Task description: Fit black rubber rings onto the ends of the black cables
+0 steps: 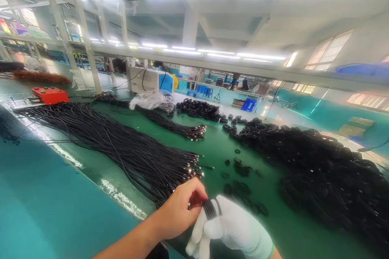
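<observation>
My left hand (182,206), bare, is closed in a pinch at the lower middle, its fingertips touching the edge of several black loops (209,209). These loops sit around the fingers of my right hand (231,224), which wears a white glove and is curled with the thumb bent in beside them. What exactly lies between my left fingertips is hidden. Just beyond my left hand end the metal tips of a wide bundle of black cables (121,145). Loose black rings (241,168) lie on the green tabletop (212,141) past my right hand.
A large heap of black rings or coils (328,166) covers the right side, with a smaller pile (197,109) farther back. A second cable bundle (173,123), a clear plastic bag (148,100), a red button box (50,95) and a white-and-blue machine (152,81) stand or lie behind.
</observation>
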### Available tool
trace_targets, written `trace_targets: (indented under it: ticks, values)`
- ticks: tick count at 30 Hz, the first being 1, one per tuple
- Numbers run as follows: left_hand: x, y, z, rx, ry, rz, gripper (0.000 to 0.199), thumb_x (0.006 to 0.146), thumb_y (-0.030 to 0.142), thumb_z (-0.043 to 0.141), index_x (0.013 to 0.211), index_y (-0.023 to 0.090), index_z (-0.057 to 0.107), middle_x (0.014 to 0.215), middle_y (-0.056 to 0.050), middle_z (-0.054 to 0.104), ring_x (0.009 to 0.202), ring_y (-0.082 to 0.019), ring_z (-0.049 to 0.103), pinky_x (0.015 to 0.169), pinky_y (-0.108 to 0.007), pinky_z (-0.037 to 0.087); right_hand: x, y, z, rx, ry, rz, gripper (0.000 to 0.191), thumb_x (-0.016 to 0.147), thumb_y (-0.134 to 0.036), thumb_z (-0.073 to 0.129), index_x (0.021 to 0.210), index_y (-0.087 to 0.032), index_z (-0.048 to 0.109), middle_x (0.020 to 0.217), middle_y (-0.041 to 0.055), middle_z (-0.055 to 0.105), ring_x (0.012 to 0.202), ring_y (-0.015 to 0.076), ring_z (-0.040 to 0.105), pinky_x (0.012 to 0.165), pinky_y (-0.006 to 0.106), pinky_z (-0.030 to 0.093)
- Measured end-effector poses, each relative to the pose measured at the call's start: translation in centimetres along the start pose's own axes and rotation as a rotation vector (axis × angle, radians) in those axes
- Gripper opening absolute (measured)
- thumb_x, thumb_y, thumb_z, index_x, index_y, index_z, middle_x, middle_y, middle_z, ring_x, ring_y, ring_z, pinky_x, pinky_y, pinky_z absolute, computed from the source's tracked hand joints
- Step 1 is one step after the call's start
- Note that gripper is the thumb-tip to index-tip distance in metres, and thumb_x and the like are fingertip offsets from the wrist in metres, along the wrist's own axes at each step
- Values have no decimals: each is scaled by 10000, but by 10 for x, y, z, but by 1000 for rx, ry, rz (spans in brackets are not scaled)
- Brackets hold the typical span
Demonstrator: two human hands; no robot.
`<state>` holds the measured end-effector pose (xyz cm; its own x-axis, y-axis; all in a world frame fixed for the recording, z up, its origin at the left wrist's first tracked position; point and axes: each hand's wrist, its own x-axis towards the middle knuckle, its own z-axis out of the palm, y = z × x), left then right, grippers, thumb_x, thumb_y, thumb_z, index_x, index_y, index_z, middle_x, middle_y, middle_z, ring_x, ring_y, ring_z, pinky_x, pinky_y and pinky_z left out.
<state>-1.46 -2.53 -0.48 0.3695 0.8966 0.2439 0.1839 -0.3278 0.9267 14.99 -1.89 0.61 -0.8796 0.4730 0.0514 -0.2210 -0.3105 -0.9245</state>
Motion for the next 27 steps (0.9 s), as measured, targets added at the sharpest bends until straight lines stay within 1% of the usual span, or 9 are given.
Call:
trace_targets:
  ticks: [4, 8, 13, 15, 17, 20, 22, 24, 27]
  values:
    - [-7, -1, 11, -10, 133, 99, 61, 796, 126, 525, 827, 176, 544, 831, -7, 545, 723, -114, 515, 642, -222, 425, 0, -11, 10, -55, 9, 1, 199, 731, -195, 554, 698, -63, 698, 656, 88, 675, 688, 202, 635, 774, 361, 479]
    - [-15, -3, 19, 56, 241, 245, 140, 811, 103, 485, 861, 199, 574, 819, -12, 564, 733, -122, 540, 652, -229, 434, -4, -15, 19, -80, 30, 15, 190, 747, -188, 563, 722, -61, 701, 658, 79, 665, 663, 187, 625, 746, 342, 484]
    - [-21, 12, 14, 135, 306, 433, 216, 835, 90, 430, 927, 222, 574, 834, -24, 593, 752, -125, 571, 682, -235, 457, -6, -19, 24, -101, 109, 25, 104, 720, -193, 650, 699, -98, 686, 634, 42, 645, 693, 180, 621, 717, 313, 500]
    - [-21, 22, 8, 171, 290, 413, 224, 835, 95, 431, 954, 214, 578, 826, -35, 602, 745, -125, 580, 679, -227, 471, 2, -25, 21, -117, 141, -1, 63, 702, -160, 661, 645, -134, 665, 601, 7, 627, 644, 145, 604, 674, 273, 507]
    - [-19, 29, 1, 236, 210, 415, 246, 822, 101, 443, 995, 192, 592, 822, -60, 619, 746, -136, 593, 678, -224, 490, 16, -31, 15, -133, 137, -65, 124, 679, -116, 652, 561, -143, 625, 545, -37, 585, 545, 83, 556, 605, 217, 489]
    - [-13, 32, -7, 335, 89, 523, 262, 795, 112, 456, 970, 164, 644, 789, -94, 656, 733, -153, 622, 658, -209, 511, 37, -38, 5, -122, 57, -162, 283, 679, -126, 548, 401, -98, 505, 423, -113, 423, 397, -26, 430, 490, 132, 362]
    - [-9, 30, -9, 370, 84, 583, 235, 787, 136, 470, 899, 174, 673, 758, -92, 677, 703, -154, 637, 632, -197, 516, 47, -40, 1, -79, -5, -193, 309, 633, -148, 550, 345, -88, 456, 368, -135, 342, 341, -53, 371, 441, 95, 280]
    - [-5, 29, -9, 380, 118, 616, 223, 784, 156, 478, 880, 180, 678, 755, -88, 690, 682, -153, 645, 620, -194, 519, 50, -40, -1, -43, -41, -208, 294, 578, -178, 598, 331, -91, 463, 335, -140, 334, 299, -52, 340, 399, 79, 245]
    - [-2, 34, -7, 374, 116, 657, 237, 792, 140, 450, 866, 165, 673, 760, -93, 694, 698, -158, 649, 643, -203, 521, 48, -42, -2, -127, -31, -235, 411, 668, -316, 429, 362, -48, 487, 351, -132, 345, 281, -62, 337, 415, 107, 236]
